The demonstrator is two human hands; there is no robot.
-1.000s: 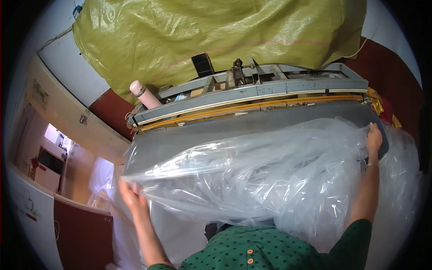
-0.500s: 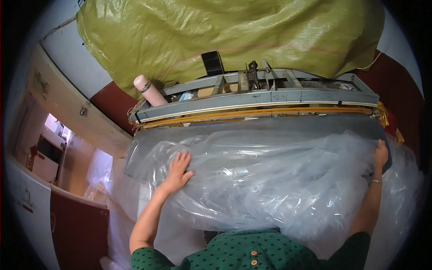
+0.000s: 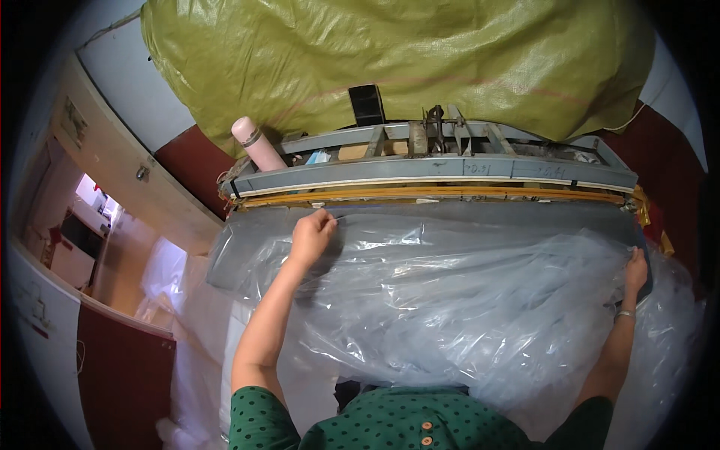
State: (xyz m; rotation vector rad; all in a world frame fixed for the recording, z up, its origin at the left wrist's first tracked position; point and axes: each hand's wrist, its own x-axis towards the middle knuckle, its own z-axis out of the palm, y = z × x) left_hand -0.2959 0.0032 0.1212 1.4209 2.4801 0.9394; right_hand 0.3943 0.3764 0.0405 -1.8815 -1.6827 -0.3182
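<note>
A wide sheet of clear plastic film point(image 3: 442, 300) lies crumpled over a dark grey work surface point(image 3: 247, 229) and hangs down toward my body. My left hand point(image 3: 313, 234) is at the film's far edge, left of the middle, its fingers pinched together on the film. At the right end of the surface my right hand point(image 3: 636, 271) is closed on the film's edge by the dark corner. Beyond both hands runs a grey metal frame point(image 3: 420, 166) with orange strips point(image 3: 450, 195) along its near side.
A pink bottle point(image 3: 259, 144) leans in the frame's left end. Dark metal clamps point(image 3: 436, 129) and a black flat object point(image 3: 366, 105) are farther right. Behind rises a large yellow-green woven sheet point(image 3: 390, 52). On the left are an open door point(image 3: 127, 157) and more film point(image 3: 166, 274).
My left hand has gone from lying flat and spread on the film to pinching it farther away, near the frame. My right hand stays at the right edge. The view has shifted slightly.
</note>
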